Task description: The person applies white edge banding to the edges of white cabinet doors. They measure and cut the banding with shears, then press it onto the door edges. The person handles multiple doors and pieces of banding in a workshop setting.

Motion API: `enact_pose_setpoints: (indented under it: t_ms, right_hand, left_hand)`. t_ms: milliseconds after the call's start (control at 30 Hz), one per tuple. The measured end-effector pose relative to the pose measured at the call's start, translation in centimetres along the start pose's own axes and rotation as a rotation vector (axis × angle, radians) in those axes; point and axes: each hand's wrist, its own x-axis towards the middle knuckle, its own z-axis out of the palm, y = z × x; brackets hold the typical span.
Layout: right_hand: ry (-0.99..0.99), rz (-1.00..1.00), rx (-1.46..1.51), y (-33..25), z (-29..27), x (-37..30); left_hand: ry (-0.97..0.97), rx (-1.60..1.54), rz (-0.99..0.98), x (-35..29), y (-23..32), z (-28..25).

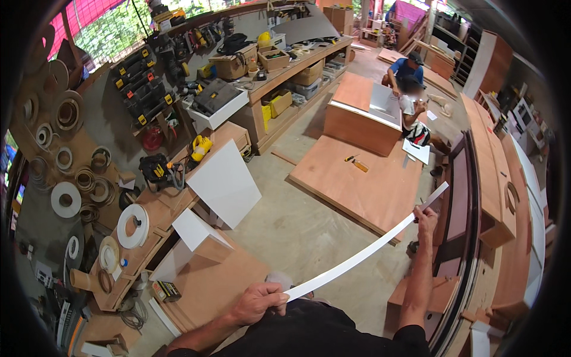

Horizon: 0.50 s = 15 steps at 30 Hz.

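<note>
A long white strip of edge banding (pixel 363 253) stretches in front of me and bows slightly. My left hand (pixel 260 303) is closed on its near end, the thumb pressed against the fingers. Farther out and to the right, my right hand (pixel 426 220) grips the strip close to its other end, and a short length sticks out past the fingers. The strip is held in the air above the concrete floor (pixel 291 220). Beyond it lies a large plywood sheet (pixel 339 178) with two small hand tools (pixel 358 165) on it.
Two people (pixel 410 83) crouch by a wooden box (pixel 363 128) on the sheet. Left of me stands a bench (pixel 160 238) with edge-banding rolls (pixel 132 226) and white panels (pixel 223 184). Long boards (pixel 488 160) line the right side. A tool-laden workbench (pixel 291 71) runs along the back.
</note>
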Motion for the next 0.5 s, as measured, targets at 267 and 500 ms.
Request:
enact_pose_setpoints:
  t_ms: [267, 500]
  right_hand:
    - [0.008, -0.164, 0.005, -0.7, 3.8, 19.3]
    - [0.13, -0.249, -0.056, -4.2, 4.1, 31.9]
  left_hand:
    - [-0.063, 0.0, 0.028, 10.2, 5.7, -6.4]
    - [-0.156, -0.064, 0.018, 23.5, 14.3, -14.0]
